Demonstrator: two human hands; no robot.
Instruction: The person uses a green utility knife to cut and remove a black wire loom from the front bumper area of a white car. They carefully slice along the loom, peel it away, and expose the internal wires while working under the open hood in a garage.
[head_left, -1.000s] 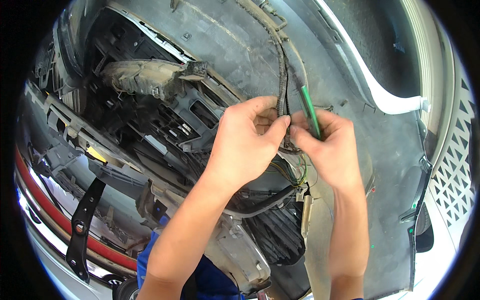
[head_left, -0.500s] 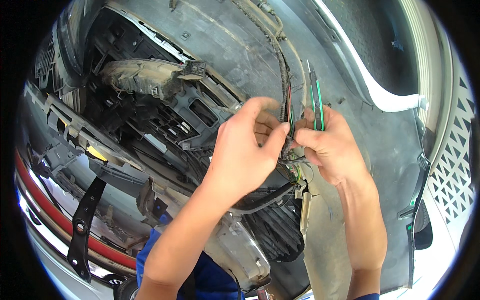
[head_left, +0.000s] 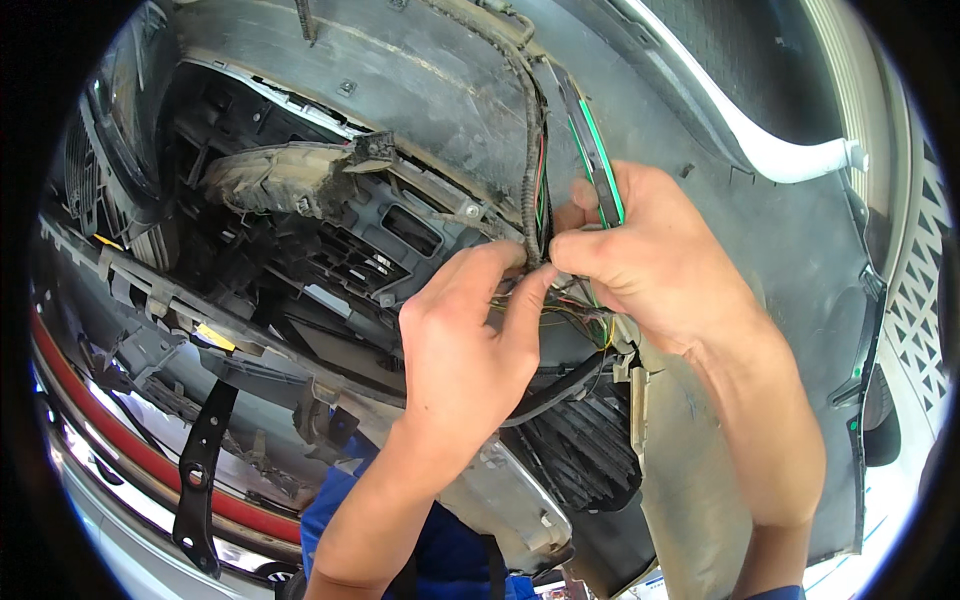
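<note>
A wiring harness [head_left: 531,190] in a dark corrugated sleeve runs down between my hands, with red and green wires showing along one side. My left hand [head_left: 455,325] pinches the harness near the lower end of the sleeve, thumb and fingers closed around it. From the other side my right hand [head_left: 665,260] meets it, its thumb against the harness. The same hand grips a slim black-and-green utility knife [head_left: 592,160], which points up and away from me. Below my fingers, thin loose wires [head_left: 575,318], some yellow, fan out; their ends are partly hidden.
The harness lies over a large grey vehicle panel [head_left: 430,100]. To the left are a dusty plastic housing [head_left: 280,178] and an open cavity of black parts. A black bracket with holes [head_left: 196,480] stands at lower left. Below my hands, a black hose [head_left: 560,392] curves past.
Both hands and the harness have shifted left in the picture. The knife leans further left, and the right hand is closer to the left. More loose wires show below.
</note>
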